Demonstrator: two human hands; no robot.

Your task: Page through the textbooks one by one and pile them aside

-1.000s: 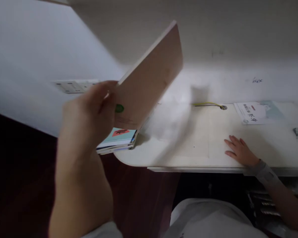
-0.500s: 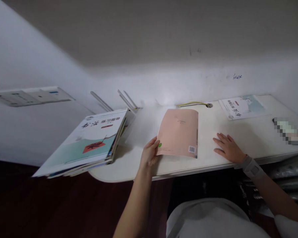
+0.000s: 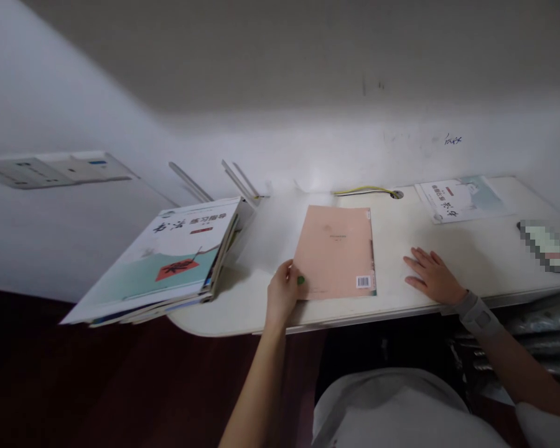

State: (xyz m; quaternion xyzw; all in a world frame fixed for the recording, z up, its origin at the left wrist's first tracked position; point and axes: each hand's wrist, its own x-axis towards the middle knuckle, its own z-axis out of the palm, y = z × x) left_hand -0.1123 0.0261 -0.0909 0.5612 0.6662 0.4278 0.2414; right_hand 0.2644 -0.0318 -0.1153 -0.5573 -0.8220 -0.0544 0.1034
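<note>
Against a pale wall (image 3: 284,149) runs a white desk (image 3: 387,264), its rounded end at the left. At that end sits a stack of books (image 3: 182,249), overhanging the front edge. Right of it, apart, the pink book (image 3: 336,246) lies flat and closed on the desk, long axis running away from the person, roughly front to back. A booklet (image 3: 466,199) lies farther back at right.

Between the person's two hands, the pink book lies just right of the left hand (image 3: 282,292) and left of the right. The left is nearer, touching: it pinches the near left corner, though what its fingers do underneath is hidden. The right hand (image 3: 432,277) rests palm down, fingers spread, apart from the book. Beyond the hand is a pixelated device (image 3: 548,249); smallest, a barcode (image 3: 363,282) marks the book's near right corner.
</note>
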